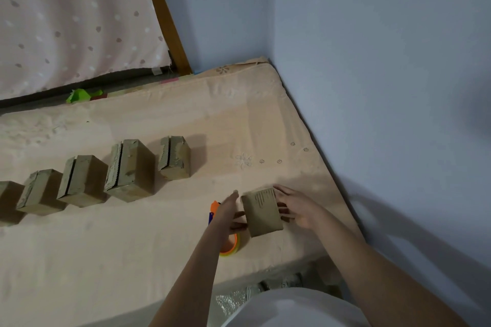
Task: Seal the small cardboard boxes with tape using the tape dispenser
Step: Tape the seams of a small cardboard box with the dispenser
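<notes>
We hold one small box (263, 212) between our two hands, low on the pink mattress (164, 241). Our left hand (231, 211) is at the left side of the box with its fingers straight and close together. Our right hand (296, 207) is at the right side with its fingers spread out and straight. The box top looks shut, with torn paper near its far edge.

The tape dispenser (228, 240) lies on the mattress just beside the box, partly hidden under our left arm. We see its orange and blue parts and the yellow tape roll.

Five more boxes (127, 170) stand in a row to the left, well apart from our hands. Some have a gap along the top. A green thing (82, 95) lies at the far edge of the mattress.
</notes>
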The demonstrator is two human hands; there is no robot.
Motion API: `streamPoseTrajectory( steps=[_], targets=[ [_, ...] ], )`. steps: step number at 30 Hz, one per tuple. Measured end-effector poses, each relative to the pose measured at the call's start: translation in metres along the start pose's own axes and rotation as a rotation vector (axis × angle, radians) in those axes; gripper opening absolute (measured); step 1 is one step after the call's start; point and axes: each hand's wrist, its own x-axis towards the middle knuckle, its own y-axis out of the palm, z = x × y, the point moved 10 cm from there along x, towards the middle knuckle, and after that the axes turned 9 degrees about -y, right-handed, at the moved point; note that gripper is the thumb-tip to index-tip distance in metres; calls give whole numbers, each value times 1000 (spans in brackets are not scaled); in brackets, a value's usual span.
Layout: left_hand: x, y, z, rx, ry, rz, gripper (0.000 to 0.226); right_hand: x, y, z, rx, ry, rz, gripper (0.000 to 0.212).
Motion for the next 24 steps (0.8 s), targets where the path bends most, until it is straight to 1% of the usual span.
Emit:
streamPoseTrajectory(
  steps=[3, 4, 7, 10, 12, 14, 16, 18, 20, 22, 24],
  targets=[
    [-4, 4, -1, 11, -24, 70, 46, 2, -3, -4, 0, 40, -15, 25],
    [-5, 4, 0, 24, -23, 70, 44, 1, -4, -6, -2, 50, -15, 24],
    [-8, 7, 3, 61, -3, 41, 35, -2, -6, -13, -22, 75, -20, 24],
    [-11, 9, 2, 125, 77, 3, 29, -5, -5, -19, -16, 84, -18, 22],
    [-8, 9, 1, 153, 125, -3, 25, -5, -9, -20, -15, 69, -44, 23],
    [0, 7, -1, 186, 165, -8, 28, -2, -14, -19, -18, 37, -85, 22],
    [3, 5, -6, 220, 217, -38, 32, 7, -22, -16, -35, -35, -151, 20],
    [3, 2, -11, 208, 255, -69, 33, 13, -28, -10, -50, -127, -228, 21],
    [1, 2, -12, 180, 262, -82, 32, 14, -32, -5, -50, -189, -291, 16],
    [-3, 2, -13, 193, 267, -100, 32, 13, -32, 1, -70, -235, -308, 12],
    [-1, 2, -13, 191, 276, -106, 32, 12, -31, 6, -107, -260, -300, 14]
  ],
)
